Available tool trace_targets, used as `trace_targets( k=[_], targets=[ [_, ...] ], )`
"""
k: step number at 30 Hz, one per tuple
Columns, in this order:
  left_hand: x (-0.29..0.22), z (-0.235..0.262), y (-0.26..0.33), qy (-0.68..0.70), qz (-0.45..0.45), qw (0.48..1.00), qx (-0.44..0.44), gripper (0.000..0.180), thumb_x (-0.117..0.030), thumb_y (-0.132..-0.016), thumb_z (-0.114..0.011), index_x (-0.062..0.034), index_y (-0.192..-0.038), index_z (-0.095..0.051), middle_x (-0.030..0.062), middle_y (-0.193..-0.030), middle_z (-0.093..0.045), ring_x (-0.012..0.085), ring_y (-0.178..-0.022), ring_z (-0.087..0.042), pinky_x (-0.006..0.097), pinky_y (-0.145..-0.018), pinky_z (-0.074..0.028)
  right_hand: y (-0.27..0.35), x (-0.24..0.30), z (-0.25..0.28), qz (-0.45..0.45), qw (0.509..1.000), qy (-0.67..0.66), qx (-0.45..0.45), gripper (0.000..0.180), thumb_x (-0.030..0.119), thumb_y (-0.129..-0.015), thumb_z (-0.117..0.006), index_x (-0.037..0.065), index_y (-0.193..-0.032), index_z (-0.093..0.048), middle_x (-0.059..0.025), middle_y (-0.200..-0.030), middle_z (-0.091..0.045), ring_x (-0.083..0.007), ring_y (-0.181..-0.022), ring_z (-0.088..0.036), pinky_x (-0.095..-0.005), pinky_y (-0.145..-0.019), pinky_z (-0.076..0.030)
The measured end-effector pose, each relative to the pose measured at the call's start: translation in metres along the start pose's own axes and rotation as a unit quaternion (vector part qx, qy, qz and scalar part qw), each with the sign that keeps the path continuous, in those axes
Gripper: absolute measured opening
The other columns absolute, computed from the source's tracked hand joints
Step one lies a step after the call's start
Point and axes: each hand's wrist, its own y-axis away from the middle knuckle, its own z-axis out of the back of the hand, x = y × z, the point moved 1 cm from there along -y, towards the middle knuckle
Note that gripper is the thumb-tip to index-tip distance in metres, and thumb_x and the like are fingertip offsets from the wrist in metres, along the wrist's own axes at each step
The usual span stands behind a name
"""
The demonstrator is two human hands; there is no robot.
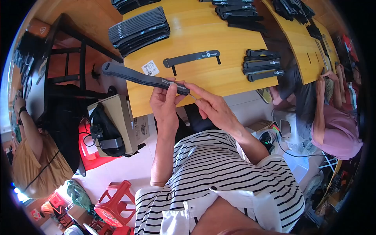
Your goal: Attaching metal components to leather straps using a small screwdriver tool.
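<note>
My left hand is closed round a stack of black straps with rounded ends, held above the near edge of the table. The stack slants down from left to right, its far end sticking out past my left thumb. My right hand is at the stack's right end. Its thumb and index finger pinch a thin, metallic-looking piece, mostly hidden by the fingers. Beyond my hands, a single black strap lies on the table with two short tabs pointing toward me. A white label lies left of it.
Stacked black straps stand on the wooden table at the far left, with smaller strap piles at the right edge. A cardboard box and a red stool are at my left. Co-workers sit on both sides.
</note>
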Motion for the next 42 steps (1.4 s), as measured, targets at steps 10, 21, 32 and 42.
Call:
trace_targets(
  k=[10, 21, 32, 42],
  targets=[
    [0.004, -0.014, 0.013, -0.112, -0.163, 0.98, -0.017, 0.018, 0.0, -0.084, -0.056, 0.0035, -0.102, -0.052, 0.0111, -0.099, -0.061, 0.0132, -0.089, -0.057, 0.024, -0.082, -0.046, -0.002, -0.002, -0.006, -0.011, 0.994, -0.102, -0.032, 0.043, 0.01, -0.092, -0.04, 0.019, -0.134, -0.04, 0.0031, -0.058, -0.043, -0.0039, -0.049, -0.038, -0.018, -0.046, -0.034],
    [0.005, -0.012, 0.021, -0.198, -0.254, 0.945, 0.058, 0.022, 0.006, -0.082, -0.054, 0.0029, -0.103, -0.05, 0.0167, -0.1, -0.061, 0.0197, -0.097, -0.057, 0.03, -0.089, -0.044, 0.004, -0.006, -0.011, -0.078, 0.927, -0.367, -0.013, 0.04, 0.012, -0.092, -0.043, 0.013, -0.132, -0.042, 0.0058, -0.049, -0.035, -0.0011, -0.039, -0.028, -0.0154, -0.035, -0.022],
    [-0.013, 0.002, 0.012, -0.016, -0.048, 0.998, 0.044, 0.021, -0.012, -0.089, -0.052, 0.0017, -0.106, -0.049, 0.0162, -0.095, -0.062, 0.0188, -0.085, -0.063, 0.03, -0.075, -0.054, 0.004, 0.007, 0.004, -0.015, 0.989, -0.143, -0.033, 0.033, 0.005, -0.088, -0.05, 0.009, -0.12, -0.056, 0.0044, -0.057, -0.046, -0.002, -0.05, -0.04, -0.0155, -0.045, -0.03],
    [-0.014, 0.018, 0.003, -0.001, 0.08, 0.99, 0.113, 0.021, -0.014, -0.089, -0.053, 0.0027, -0.101, -0.053, 0.0103, -0.085, -0.062, 0.0156, -0.076, -0.064, 0.027, -0.066, -0.056, -0.003, 0.004, 0.015, 0.158, 0.979, 0.117, 0.045, 0.036, -0.002, -0.083, -0.049, 0.006, -0.117, -0.057, 0.0023, -0.06, -0.051, -0.0056, -0.051, -0.041, -0.0188, -0.049, -0.036]
  ],
)
